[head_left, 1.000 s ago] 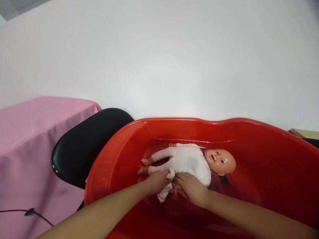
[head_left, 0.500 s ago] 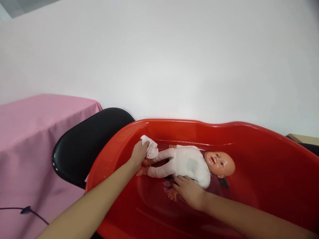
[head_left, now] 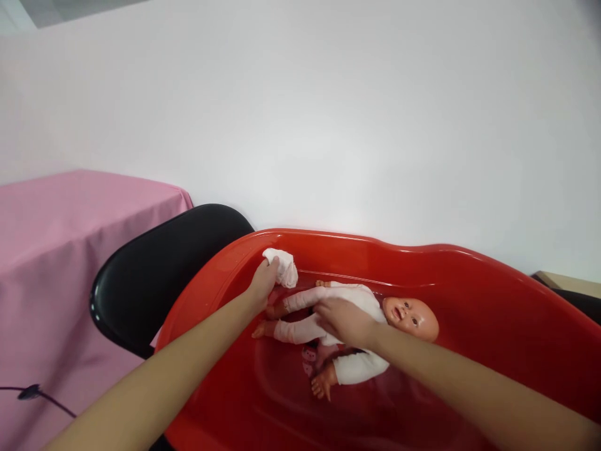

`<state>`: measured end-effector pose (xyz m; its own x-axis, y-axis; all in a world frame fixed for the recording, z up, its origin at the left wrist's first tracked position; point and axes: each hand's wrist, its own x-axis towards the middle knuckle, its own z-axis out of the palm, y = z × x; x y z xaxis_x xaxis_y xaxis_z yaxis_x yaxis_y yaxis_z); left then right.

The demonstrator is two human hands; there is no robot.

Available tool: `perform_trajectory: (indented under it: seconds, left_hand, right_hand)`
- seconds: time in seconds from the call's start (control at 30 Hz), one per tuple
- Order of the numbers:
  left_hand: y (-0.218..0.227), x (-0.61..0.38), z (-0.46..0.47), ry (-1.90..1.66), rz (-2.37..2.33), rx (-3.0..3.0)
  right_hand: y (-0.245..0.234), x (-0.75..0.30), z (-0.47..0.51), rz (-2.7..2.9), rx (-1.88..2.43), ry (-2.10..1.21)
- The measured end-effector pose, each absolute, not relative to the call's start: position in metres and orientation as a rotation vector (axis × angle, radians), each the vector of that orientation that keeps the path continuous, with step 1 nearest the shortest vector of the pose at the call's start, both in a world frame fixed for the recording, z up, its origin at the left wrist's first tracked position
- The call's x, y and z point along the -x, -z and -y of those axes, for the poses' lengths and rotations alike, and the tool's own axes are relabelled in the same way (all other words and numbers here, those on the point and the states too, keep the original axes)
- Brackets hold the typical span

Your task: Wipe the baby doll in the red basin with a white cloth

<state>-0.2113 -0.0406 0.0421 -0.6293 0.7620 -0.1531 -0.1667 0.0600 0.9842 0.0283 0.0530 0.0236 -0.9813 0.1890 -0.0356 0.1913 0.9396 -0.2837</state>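
Observation:
A baby doll (head_left: 404, 316) in a white bodysuit lies on its back in a red plastic tub (head_left: 474, 282), head to the right and feet to the left. My left hand (head_left: 261, 287) is closed around a bunched white cloth (head_left: 283, 266), held above the doll's feet near the tub's far left wall. My right hand (head_left: 342, 319) rests on the doll's belly and hip, fingers lying flat over the white suit. One doll arm sticks out toward me below that hand.
A black chair seat (head_left: 154, 275) sits just left of the tub. Further left stands a table under a pink cloth (head_left: 61, 244), with a black cable (head_left: 32, 394) across its front. A white wall fills the background.
My left hand lifted the white cloth from the doll's near side to above its feet. My right hand moved from beside the doll onto its belly. The doll's near arm now shows.

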Motion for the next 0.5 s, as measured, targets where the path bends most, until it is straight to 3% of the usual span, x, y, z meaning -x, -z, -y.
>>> perform_trajectory:
  seconds: [0.17,0.5]
  left_hand:
    - [-0.033,0.214,0.038,-1.593,-1.656,-0.615]
    - [-0.028,0.209,0.032,-1.48,-1.656,-0.656]
  right_hand:
    - [-0.001,0.01,-0.116,-2.991,-0.976,0.369]
    - [0.031,0.031,-0.15,-2.675,-1.171,0.414]
